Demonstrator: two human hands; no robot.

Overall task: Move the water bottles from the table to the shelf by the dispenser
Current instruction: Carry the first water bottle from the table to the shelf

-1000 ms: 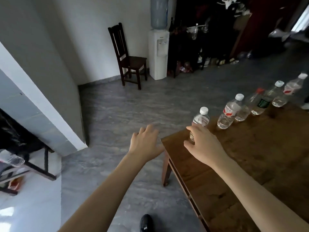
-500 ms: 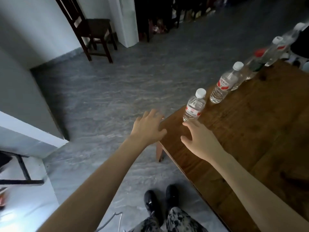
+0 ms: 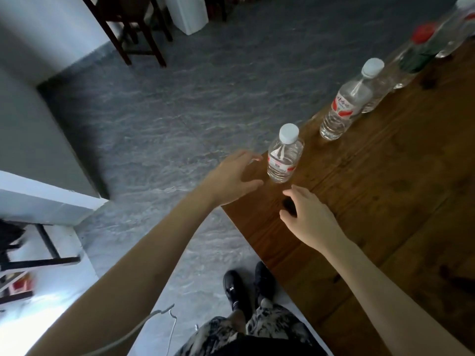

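Wooden desk point(image 3: 385, 191) carries your row of water bottles along its far edge. The nearest bottle point(image 3: 284, 155), white-capped with a red-and-white label, stands upright by the desk corner. Your left hand point(image 3: 231, 181) hovers just left of it, fingers point(image 3: 250, 159) spread wide and holding nothing. Your right hand point(image 3: 308, 218) hangs just in front of it, fingers loosely parted, also holding nothing. A 2nd white-capped bottle point(image 3: 347, 104) stands further along, then a red-capped bottle point(image 3: 419, 51). Your black shoes point(image 3: 246, 286) stand on the grey floor point(image 3: 180, 104).
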